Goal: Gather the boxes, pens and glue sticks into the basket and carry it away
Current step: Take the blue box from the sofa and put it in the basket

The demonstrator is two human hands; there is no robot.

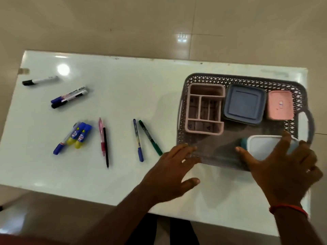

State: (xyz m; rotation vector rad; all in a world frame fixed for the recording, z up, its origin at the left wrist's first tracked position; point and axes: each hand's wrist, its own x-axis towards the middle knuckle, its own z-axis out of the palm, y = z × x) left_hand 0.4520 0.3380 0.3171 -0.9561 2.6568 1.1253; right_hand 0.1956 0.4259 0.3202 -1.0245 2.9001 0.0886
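Note:
A grey lattice basket (212, 77) stands on the right of the white table (123, 89). In it lie a pink divided organizer (203, 110), a blue-lidded box (245, 104) and a pink box (280, 105). My right hand (283, 170) spans a white-lidded teal box (265, 145) at the basket's near right corner, thumb on its left side and fingers over the lid. My left hand (169, 174) hovers with straight fingers at the basket's near left rim. Two blue-and-yellow glue sticks (80, 135) lie to the left beside a blue pen (61, 145).
Loose on the table are a black-capped marker (39, 80), two markers (69, 97), a pink pen (101, 137), a black pencil (105, 147), a blue pen (138, 140) and a green marker (150, 137). Tiled floor surrounds the table.

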